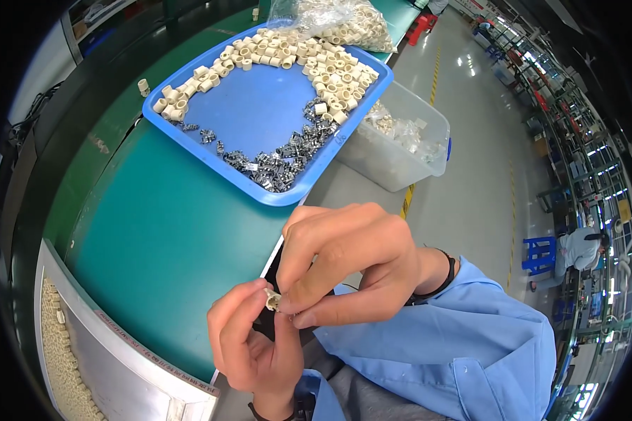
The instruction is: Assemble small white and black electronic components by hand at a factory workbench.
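Observation:
My left hand (256, 347) is closed, pinching a small cream plastic sleeve (272, 300) between thumb and fingertips, its hollow end facing up and right. My right hand (354, 263) meets it from the right, thumb and fingertips pressed together at the sleeve's opening. Whatever sits between those right fingertips is too small and covered to make out. Beyond both hands lies a blue tray (218, 165). Many cream sleeves (267, 48) line its far and right sides, while small dark metal parts (277, 168) are heaped along its near side.
The tray rests on a green-topped bench (147, 210). A clear bag of cream sleeves (351, 24) lies at its far end. Right of the bench stands a translucent bin (393, 158). A metal-edged tray (130, 351) with cream pieces occupies the lower left. Another person (576, 249) is far right.

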`<state>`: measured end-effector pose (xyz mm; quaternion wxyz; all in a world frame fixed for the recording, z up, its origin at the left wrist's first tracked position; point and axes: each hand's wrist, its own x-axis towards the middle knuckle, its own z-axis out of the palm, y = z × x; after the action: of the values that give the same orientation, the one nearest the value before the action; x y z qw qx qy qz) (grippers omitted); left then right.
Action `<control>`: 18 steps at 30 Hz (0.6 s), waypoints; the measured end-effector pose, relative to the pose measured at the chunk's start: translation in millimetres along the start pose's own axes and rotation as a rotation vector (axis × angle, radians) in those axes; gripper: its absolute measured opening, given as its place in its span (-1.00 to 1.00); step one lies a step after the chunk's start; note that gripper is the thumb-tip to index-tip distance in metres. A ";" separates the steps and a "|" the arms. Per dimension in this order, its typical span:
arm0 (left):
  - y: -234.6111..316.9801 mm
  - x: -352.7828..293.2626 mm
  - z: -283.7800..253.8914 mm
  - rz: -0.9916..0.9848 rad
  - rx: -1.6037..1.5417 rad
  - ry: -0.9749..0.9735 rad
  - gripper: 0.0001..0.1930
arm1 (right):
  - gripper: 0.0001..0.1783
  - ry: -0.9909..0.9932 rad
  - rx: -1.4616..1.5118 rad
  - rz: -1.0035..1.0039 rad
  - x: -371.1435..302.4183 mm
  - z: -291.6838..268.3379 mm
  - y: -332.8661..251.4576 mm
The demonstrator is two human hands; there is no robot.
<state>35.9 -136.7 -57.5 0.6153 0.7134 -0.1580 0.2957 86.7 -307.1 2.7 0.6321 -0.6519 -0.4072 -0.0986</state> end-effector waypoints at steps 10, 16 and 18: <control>0.7 -0.8 0.2 0.020 0.016 -0.017 -0.61 | -0.85 -0.015 -0.092 -0.017 -3.0 0.7 3.5; 1.8 0.5 0.8 0.033 0.022 -0.033 -0.60 | -0.84 -0.020 -0.103 0.014 -2.8 -2.0 1.4; 4.1 0.3 -0.7 0.022 0.008 -0.069 -0.67 | -0.84 -0.020 -0.101 0.016 -3.3 -3.1 1.3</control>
<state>33.6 -136.8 -54.0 0.6034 0.7238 -0.1860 0.2782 86.7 -311.1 0.2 0.5950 -0.6871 -0.4029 -0.1072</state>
